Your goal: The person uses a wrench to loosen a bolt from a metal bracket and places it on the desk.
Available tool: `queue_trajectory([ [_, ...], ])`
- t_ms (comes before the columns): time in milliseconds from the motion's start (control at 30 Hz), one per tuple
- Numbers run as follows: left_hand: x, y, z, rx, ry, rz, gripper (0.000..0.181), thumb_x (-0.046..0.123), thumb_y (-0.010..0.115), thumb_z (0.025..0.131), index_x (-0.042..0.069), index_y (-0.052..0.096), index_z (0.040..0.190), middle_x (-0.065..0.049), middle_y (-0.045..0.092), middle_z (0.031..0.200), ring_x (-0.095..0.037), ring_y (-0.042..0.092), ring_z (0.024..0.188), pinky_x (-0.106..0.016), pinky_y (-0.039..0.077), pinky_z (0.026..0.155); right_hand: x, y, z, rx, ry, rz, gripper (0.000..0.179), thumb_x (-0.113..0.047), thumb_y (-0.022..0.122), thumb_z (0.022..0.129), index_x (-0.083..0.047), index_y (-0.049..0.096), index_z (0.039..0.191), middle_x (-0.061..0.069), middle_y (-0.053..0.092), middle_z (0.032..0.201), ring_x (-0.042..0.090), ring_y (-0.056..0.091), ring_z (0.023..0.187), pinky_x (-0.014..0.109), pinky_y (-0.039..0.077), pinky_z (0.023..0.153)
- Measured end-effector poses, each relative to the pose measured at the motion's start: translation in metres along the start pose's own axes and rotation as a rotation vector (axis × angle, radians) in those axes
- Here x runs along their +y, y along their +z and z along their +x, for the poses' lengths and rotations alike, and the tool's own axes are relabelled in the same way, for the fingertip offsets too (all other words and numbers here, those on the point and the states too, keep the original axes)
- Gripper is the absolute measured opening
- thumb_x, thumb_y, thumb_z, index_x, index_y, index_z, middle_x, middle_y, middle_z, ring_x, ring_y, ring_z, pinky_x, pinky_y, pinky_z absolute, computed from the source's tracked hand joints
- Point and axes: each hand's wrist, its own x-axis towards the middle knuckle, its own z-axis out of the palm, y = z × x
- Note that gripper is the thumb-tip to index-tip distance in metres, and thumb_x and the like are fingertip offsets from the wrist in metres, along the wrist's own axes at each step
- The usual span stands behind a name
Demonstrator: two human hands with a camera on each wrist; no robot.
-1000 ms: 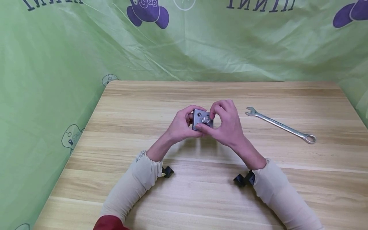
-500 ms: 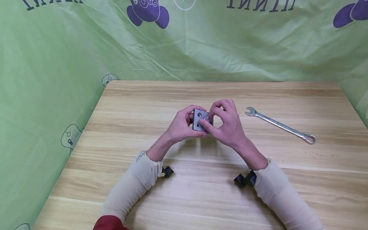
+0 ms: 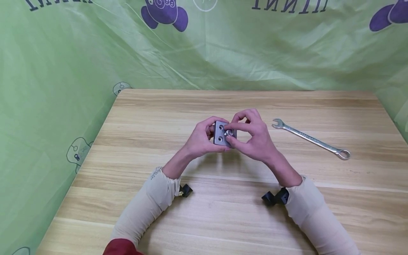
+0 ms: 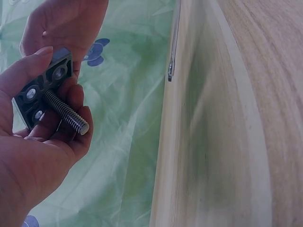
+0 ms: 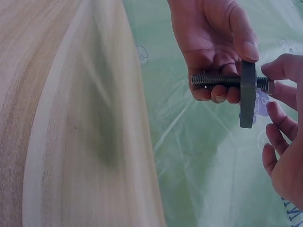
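My left hand (image 3: 200,138) holds a square grey metal plate (image 3: 223,133) by its edges, above the table. Holes show near the plate's corners, and a bolt (image 3: 228,133) passes through its middle. In the left wrist view the long threaded shank (image 4: 68,113) sticks out of the plate's dark underside, beside the curled left fingers. My right hand (image 3: 255,138) has its thumb and index finger on either side of the bolt's head. A short stretch of thread (image 5: 261,83) shows between head and plate in the right wrist view.
A combination wrench (image 3: 309,138) lies slanted on the wooden table (image 3: 223,219), to the right of the hands. Green printed cloth (image 3: 204,53) hangs behind the table and at its left side. Small black cameras (image 3: 186,190) are worn at both wrists.
The right thumb and index finger have shifted round the bolt's head, the index finger now stretching across above it. The left hand and the plate have hardly moved; the wrench lies as before.
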Motion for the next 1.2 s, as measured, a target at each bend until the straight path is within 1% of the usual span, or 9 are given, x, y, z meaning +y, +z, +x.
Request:
queue_trajectory([
  [233, 0.000, 0.001, 0.001, -0.014, 0.022, -0.002, 0.064, -0.009, 0.079, 0.065, -0.002, 0.053, 0.123, -0.029, 0.068, 0.098, -0.009, 0.066, 0.080, -0.024, 0.054, 0.073, -0.002, -0.001, 0.000, -0.034, 0.007, 0.046, 0.023, -0.003, 0.065, 0.070, -0.008, 0.077, 0.089, 0.010, 0.060, 0.095, 0.027, 0.043, 0.094, 0.023, 0.030, 0.079],
  [367, -0.001, 0.001, 0.001, -0.015, 0.016, 0.004, 0.063, -0.009, 0.079, 0.065, -0.002, 0.053, 0.122, -0.028, 0.068, 0.098, -0.009, 0.067, 0.079, -0.024, 0.055, 0.073, -0.003, 0.000, 0.000, -0.043, 0.012, 0.066, 0.025, 0.000, 0.061, 0.069, -0.008, 0.076, 0.088, 0.009, 0.060, 0.096, 0.025, 0.043, 0.096, 0.024, 0.030, 0.080],
  [433, -0.001, 0.001, 0.001, -0.012, 0.013, 0.007, 0.063, -0.009, 0.079, 0.065, -0.002, 0.053, 0.122, -0.029, 0.068, 0.097, -0.009, 0.066, 0.079, -0.024, 0.055, 0.072, -0.003, 0.000, -0.001, -0.044, 0.018, 0.067, 0.028, -0.001, 0.061, 0.069, -0.007, 0.076, 0.092, 0.010, 0.060, 0.098, 0.026, 0.043, 0.097, 0.026, 0.031, 0.082],
  [567, -0.001, 0.001, 0.000, 0.004, -0.004, 0.014, 0.065, -0.008, 0.080, 0.065, -0.001, 0.053, 0.123, -0.029, 0.068, 0.100, -0.008, 0.065, 0.081, -0.024, 0.054, 0.072, -0.003, 0.000, -0.001, -0.024, 0.042, 0.017, 0.036, -0.016, 0.069, 0.071, -0.005, 0.071, 0.105, 0.015, 0.059, 0.104, 0.028, 0.045, 0.103, 0.033, 0.033, 0.089],
  [633, -0.002, 0.000, 0.000, 0.011, -0.008, 0.017, 0.065, -0.008, 0.080, 0.064, -0.001, 0.053, 0.123, -0.029, 0.067, 0.100, -0.009, 0.065, 0.082, -0.024, 0.054, 0.072, -0.003, 0.001, -0.001, 0.003, 0.063, -0.035, 0.043, -0.028, 0.074, 0.071, -0.003, 0.068, 0.105, 0.016, 0.059, 0.105, 0.030, 0.045, 0.103, 0.036, 0.033, 0.090],
  [767, -0.002, 0.000, 0.001, 0.008, -0.004, 0.016, 0.064, -0.008, 0.080, 0.064, -0.001, 0.054, 0.122, -0.027, 0.068, 0.100, -0.010, 0.065, 0.081, -0.024, 0.054, 0.073, -0.002, 0.004, -0.002, 0.068, 0.086, -0.158, 0.055, -0.058, 0.072, 0.074, -0.005, 0.062, 0.083, 0.015, 0.058, 0.096, 0.033, 0.046, 0.098, 0.039, 0.032, 0.087],
  [867, -0.001, 0.001, 0.001, 0.006, -0.006, 0.025, 0.063, -0.006, 0.081, 0.065, 0.001, 0.054, 0.122, -0.025, 0.068, 0.097, -0.010, 0.065, 0.080, -0.023, 0.053, 0.072, -0.001, 0.007, -0.003, 0.104, 0.080, -0.206, 0.063, -0.069, 0.065, 0.075, -0.007, 0.057, 0.070, 0.013, 0.057, 0.090, 0.032, 0.045, 0.093, 0.040, 0.032, 0.083],
  [1033, 0.001, 0.001, 0.000, 0.009, -0.019, 0.033, 0.064, -0.005, 0.082, 0.064, 0.002, 0.055, 0.122, -0.024, 0.069, 0.097, -0.010, 0.066, 0.079, -0.024, 0.055, 0.070, -0.001, 0.010, -0.004, 0.131, 0.045, -0.177, 0.051, -0.053, 0.073, 0.079, -0.006, 0.058, 0.065, 0.013, 0.055, 0.087, 0.031, 0.044, 0.090, 0.039, 0.033, 0.080],
  [1200, 0.001, 0.000, 0.000, 0.014, -0.020, 0.034, 0.065, -0.005, 0.082, 0.064, 0.002, 0.054, 0.123, -0.025, 0.069, 0.098, -0.010, 0.066, 0.080, -0.025, 0.055, 0.071, -0.003, 0.010, -0.002, 0.140, 0.033, -0.146, 0.036, -0.036, 0.080, 0.076, -0.004, 0.066, 0.070, 0.014, 0.056, 0.087, 0.029, 0.044, 0.090, 0.034, 0.033, 0.079],
])
